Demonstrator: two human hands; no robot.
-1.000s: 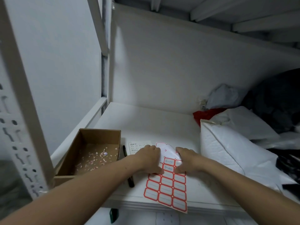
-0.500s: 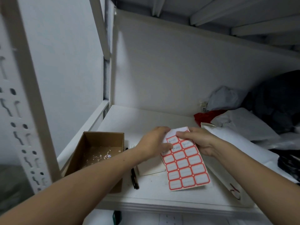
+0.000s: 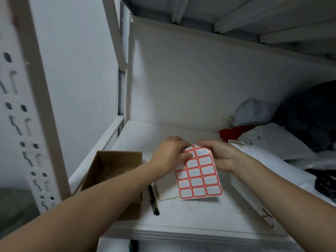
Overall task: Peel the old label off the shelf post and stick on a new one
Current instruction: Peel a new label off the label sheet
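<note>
1 label sheet (image 3: 199,176), 3 cols red-bordered labels, held up over shelf (image 3: 200,215), mid-frame. 2 hands on it: R hand (image 3: 221,157) grips top-right edge; L hand (image 3: 169,157) fingers curled, pinching top-left labels. Below: 1 pen (image 3: 153,200), 1 cardboard box (image 3: 118,157), 1 white pad (image 3: 166,190). 1 shelf post (image 3: 27,124) far L.

A dimly lit white back wall (image 3: 209,84) rises behind a white shelf board (image 3: 190,217).
</note>
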